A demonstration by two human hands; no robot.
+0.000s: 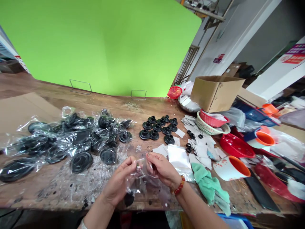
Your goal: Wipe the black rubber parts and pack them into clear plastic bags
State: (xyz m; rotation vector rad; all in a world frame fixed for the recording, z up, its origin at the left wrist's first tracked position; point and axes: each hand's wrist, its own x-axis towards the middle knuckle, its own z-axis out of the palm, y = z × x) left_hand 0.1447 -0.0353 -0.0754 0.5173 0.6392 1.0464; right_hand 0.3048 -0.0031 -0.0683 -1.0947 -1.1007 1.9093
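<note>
My left hand (120,178) and my right hand (163,168) pinch the top edge of a clear plastic bag (138,184) between them, near the table's front edge. The bag hangs down and looks see-through; a dark round patch shows at its lower left, and I cannot tell whether it is inside. Just right of my right hand lies a stack of clear bags (178,159). Beyond my hands stand several black stepped round discs (154,135) with raised centres. At the left is a pile of black discs in clear bags (78,136).
White paper slips (200,149) and small black rings (189,147) lie to the right. A green cloth (209,184), a white-and-orange cup (231,168), red basins (235,144), a pale basket (209,127) and a cardboard box (214,92) crowd the right side. A green board (102,47) rises behind.
</note>
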